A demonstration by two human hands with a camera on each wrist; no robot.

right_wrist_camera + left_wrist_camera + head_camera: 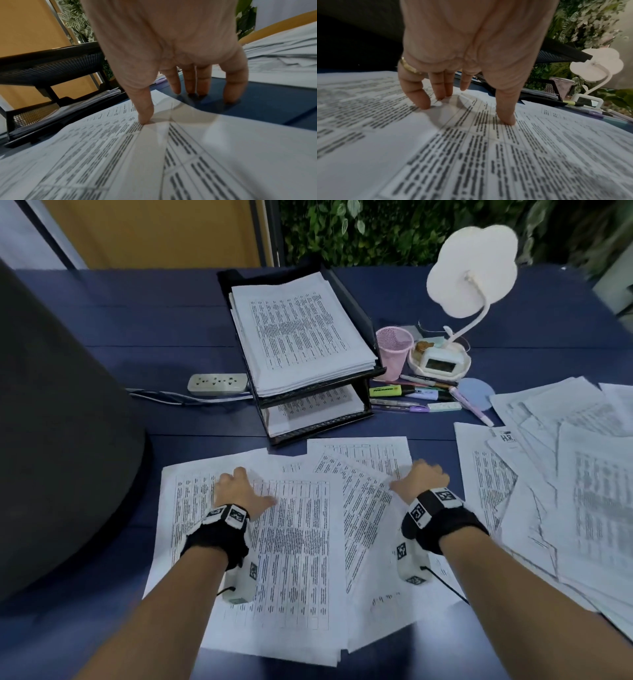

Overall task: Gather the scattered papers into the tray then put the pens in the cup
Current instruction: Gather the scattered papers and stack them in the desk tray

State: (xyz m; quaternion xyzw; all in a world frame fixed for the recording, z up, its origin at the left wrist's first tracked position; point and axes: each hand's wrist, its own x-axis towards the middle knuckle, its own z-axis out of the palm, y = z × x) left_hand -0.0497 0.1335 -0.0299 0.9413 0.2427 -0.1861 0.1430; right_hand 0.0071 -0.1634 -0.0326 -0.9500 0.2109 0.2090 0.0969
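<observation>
Papers (pixel 291 529) lay fanned over the near middle of the blue table (pixel 137 337), a second heap (pixel 565 474) spread well apart at the right; thin, light, limp sheets, judged slippery on each other and apt to buckle rather than lift flat; best gathered by sliding inward, then taken along an outer edge where fingers could get beneath.

Left hand (pixel 239 491) set on the left sheet, fingers (pixel 418 93) spread and bent, tips and thumb pressing down, a small hump of paper raised between them; nothing grasped. Right hand (pixel 423 477) placed at the right edge of the same fan, thumb pressing a curling sheet, fingertips (pixel 231 86) resting on bare table just beyond that edge; likewise nothing grasped, sheet edge lifted beside them.

Tray (pixel 356 313), black mesh with two tiers, stood far middle; top tier stacked high with printed sheets, lower tier holding a thinner stack. Cup (pixel 394 350), pink mesh, stood just right of the tray, apparently empty; pens (pixel 411 398) and highlighters lay loose on the table near its foot.
</observation>
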